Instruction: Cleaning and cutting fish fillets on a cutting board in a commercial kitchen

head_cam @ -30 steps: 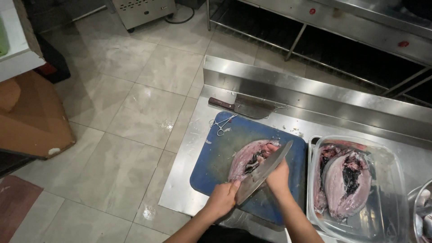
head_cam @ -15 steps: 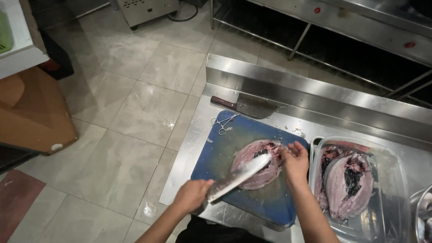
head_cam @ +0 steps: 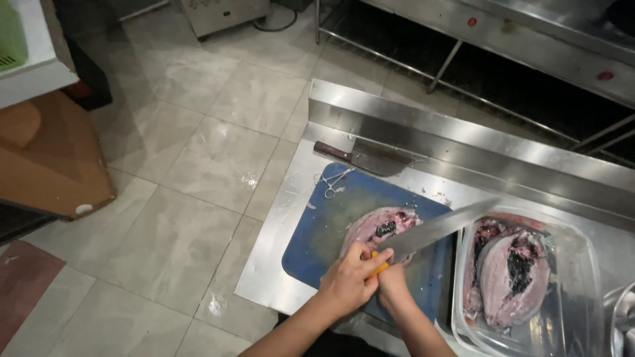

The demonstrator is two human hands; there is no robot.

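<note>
Head view shows us standing at the near edge of a stainless steel desk [head_cam: 291, 264], looking down on a blue rectangular plastic cutting board [head_cam: 331, 225]. A pink, opened slab of raw fish [head_cam: 374, 228] lies on the board's right half, flat and cut side up, so its flesh is open to the blade.

Our left hand [head_cam: 350, 281] is curled tight around the yellow handle of a long, narrow steel knife [head_cam: 436, 231]; only a sliver of that handle shows at the hand's 3 o'clock side. The blade runs out toward 2 o'clock, above the fish's right edge and toward the tray, its tip raised over the tray rim. Our right hand [head_cam: 391, 281] sits just beside the left, touching it at the knife's heel; its fingers look folded, though we cannot tell whether they grip the handle or merely brace it.

At 3 o'clock of the board stands a clear plastic tray [head_cam: 589, 264] holding more pink fish pieces [head_cam: 506, 271], close enough for a short transfer. At 12 o'clock, off the board, rest a broad steel cleaver with a dark handle [head_cam: 367, 157] and small steel scissors [head_cam: 333, 182], parked out of the working area.
</note>
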